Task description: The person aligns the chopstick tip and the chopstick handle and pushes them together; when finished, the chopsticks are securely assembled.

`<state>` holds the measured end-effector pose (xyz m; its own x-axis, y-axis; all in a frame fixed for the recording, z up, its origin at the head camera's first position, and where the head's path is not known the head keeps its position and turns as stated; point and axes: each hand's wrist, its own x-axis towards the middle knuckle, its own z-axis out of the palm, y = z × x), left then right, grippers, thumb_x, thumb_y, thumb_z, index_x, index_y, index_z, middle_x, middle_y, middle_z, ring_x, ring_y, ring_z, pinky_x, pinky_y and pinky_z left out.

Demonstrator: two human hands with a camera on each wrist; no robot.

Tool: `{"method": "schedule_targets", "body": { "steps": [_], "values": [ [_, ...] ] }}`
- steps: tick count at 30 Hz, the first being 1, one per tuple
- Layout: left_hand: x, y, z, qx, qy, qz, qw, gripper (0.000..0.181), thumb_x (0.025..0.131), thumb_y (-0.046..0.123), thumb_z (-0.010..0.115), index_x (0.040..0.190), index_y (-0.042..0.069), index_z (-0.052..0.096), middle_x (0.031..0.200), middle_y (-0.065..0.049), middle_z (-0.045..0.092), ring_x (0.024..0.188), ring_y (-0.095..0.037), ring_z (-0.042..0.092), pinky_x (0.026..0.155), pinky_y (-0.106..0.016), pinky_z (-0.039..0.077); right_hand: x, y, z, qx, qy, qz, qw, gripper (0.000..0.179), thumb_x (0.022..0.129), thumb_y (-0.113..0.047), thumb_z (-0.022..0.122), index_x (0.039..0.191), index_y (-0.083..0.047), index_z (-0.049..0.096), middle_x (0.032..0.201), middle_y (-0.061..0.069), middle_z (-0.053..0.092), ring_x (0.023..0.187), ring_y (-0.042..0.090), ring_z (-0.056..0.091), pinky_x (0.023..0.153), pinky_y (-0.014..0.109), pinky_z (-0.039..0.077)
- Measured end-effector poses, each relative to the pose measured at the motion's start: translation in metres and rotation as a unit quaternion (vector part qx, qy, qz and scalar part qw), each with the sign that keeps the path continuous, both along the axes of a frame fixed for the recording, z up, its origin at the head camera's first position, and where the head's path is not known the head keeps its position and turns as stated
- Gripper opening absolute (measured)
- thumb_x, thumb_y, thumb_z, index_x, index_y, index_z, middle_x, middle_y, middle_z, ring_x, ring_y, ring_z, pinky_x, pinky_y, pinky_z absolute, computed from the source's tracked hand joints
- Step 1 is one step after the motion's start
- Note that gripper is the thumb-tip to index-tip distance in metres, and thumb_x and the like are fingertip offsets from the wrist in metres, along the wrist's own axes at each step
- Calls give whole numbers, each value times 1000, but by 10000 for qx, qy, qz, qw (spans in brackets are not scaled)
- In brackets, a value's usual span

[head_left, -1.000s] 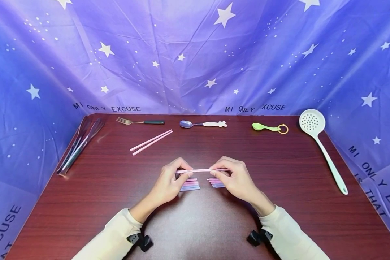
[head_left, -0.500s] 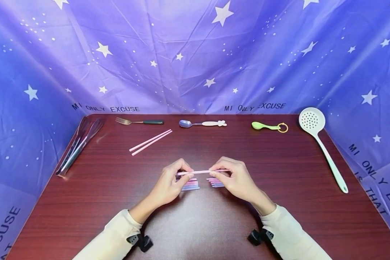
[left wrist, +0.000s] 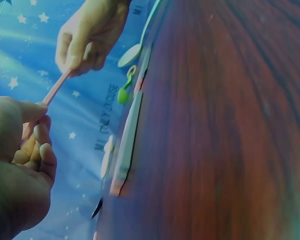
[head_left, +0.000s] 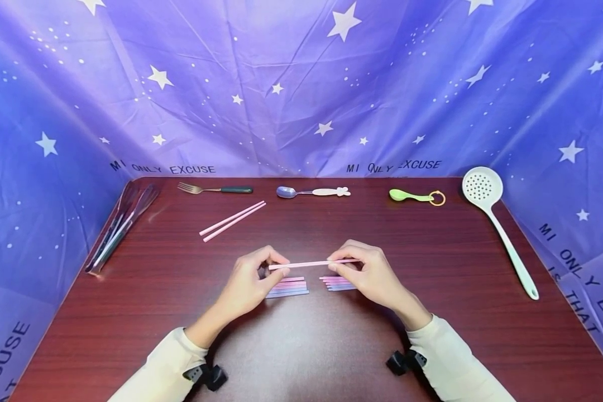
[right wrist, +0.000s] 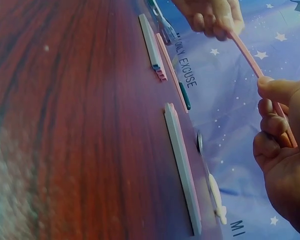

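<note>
A single pink chopstick (head_left: pixel 309 264) is stretched between both hands, above the table. My left hand (head_left: pixel 248 279) pinches it near its left end between thumb and fingers. On the other side my right hand (head_left: pixel 367 273) pinches it, with the rest of that end running behind the fingers. Below the left hand lies a row of pink and blue chopsticks (head_left: pixel 292 287), partly covered by the hand. A second such row (head_left: pixel 335 283) lies under the right hand, mostly hidden in the head view. In the right wrist view both rows (right wrist: pixel 182 170) lie on the table, apart from the held chopstick.
Two pink chopsticks (head_left: pixel 233 220) lie slanted behind the left hand. Along the back edge are a fork (head_left: pixel 216 189), a spoon with a white handle (head_left: pixel 314 192) and a green spoon (head_left: pixel 412 196). Tongs (head_left: pixel 120 229) lie far left, a white skimmer (head_left: pixel 499 229) far right.
My left hand has slid left, and the right hand has shifted slightly right. A longer stretch of the chopstick shows between them, and more of the rows below is uncovered.
</note>
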<state>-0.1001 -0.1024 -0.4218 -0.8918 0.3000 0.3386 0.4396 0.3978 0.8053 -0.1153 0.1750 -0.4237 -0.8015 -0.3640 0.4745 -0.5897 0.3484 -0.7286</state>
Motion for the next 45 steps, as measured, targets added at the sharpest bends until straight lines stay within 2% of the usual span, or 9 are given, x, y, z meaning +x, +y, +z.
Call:
{"method": "schedule_targets", "body": {
  "steps": [3, 9, 12, 15, 19, 23, 30, 38, 45],
  "values": [
    [1, -8, 2, -87, 95, 38, 9999, 12, 89, 11, 80, 96, 20, 76, 70, 9, 59, 61, -3, 49, 55, -22, 42, 0, 2, 1, 42, -76, -18, 10000, 15, 82, -1, 84, 92, -11, 78, 82, -2, 70, 73, 5, 58, 62, 14, 44],
    [2, -20, 3, -261, 108, 94, 9996, 13, 88, 9, 81, 95, 19, 77, 69, 11, 60, 59, -2, 51, 54, -22, 45, -2, 2, -2, 47, -267, 136, 9995, 14, 88, -8, 81, 96, -19, 79, 85, -7, 71, 75, 5, 60, 64, 15, 47],
    [1, -26, 2, -345, 54, 184, 9992, 13, 88, 10, 81, 95, 20, 78, 69, 11, 64, 58, -1, 51, 53, -20, 43, -3, 1, -4, 32, -276, 171, 9995, 16, 88, -8, 81, 97, -21, 79, 87, -8, 71, 75, 5, 60, 64, 15, 47],
    [1, -35, 0, -300, -126, 273, 9991, 9, 90, 13, 80, 96, 20, 78, 66, 5, 66, 53, -2, 52, 50, -19, 41, -3, 2, -5, 24, -271, 128, 9995, 15, 88, -7, 81, 96, -19, 79, 84, -6, 70, 72, 4, 57, 61, 15, 44],
    [0, -53, -3, -46, -474, 363, 9982, 6, 92, 16, 78, 97, 19, 78, 65, -6, 67, 46, -12, 56, 45, -21, 42, -5, 6, -5, -42, -275, 37, 9996, 11, 88, -4, 80, 95, -12, 79, 79, -4, 65, 69, 6, 53, 58, 17, 41],
    [-5, -71, -6, 179, -683, 470, 9964, 5, 94, 16, 77, 98, 17, 77, 68, -13, 67, 47, -26, 60, 45, -25, 46, -8, 11, -7, -42, -382, -38, 9993, 10, 88, -3, 79, 95, -10, 79, 77, -4, 63, 68, 8, 52, 59, 18, 41],
    [-20, -94, -15, 235, -659, 1126, 9912, 5, 93, 15, 78, 98, 12, 78, 69, -17, 66, 47, -26, 58, 46, -24, 46, -10, 22, -15, 363, -449, -36, 9983, 11, 88, -3, 79, 95, -11, 79, 79, -6, 63, 71, 6, 54, 62, 19, 44],
    [-33, -105, -25, -42, -561, 1829, 9815, 8, 91, 16, 80, 96, 10, 79, 66, -13, 67, 49, 1, 50, 47, -18, 41, -6, 36, -25, 1059, -650, 201, 9920, 17, 88, -3, 77, 96, -18, 78, 80, -10, 63, 72, 3, 54, 61, 21, 45],
    [-38, -107, -34, -379, -178, 2397, 9700, 8, 88, 18, 83, 93, 12, 81, 77, -4, 77, 62, 8, 56, 60, -10, 42, -7, 35, -31, 1139, -391, 319, 9922, 19, 85, -1, 80, 97, -16, 78, 84, -9, 66, 78, 11, 57, 67, 24, 46]
  ]
}}
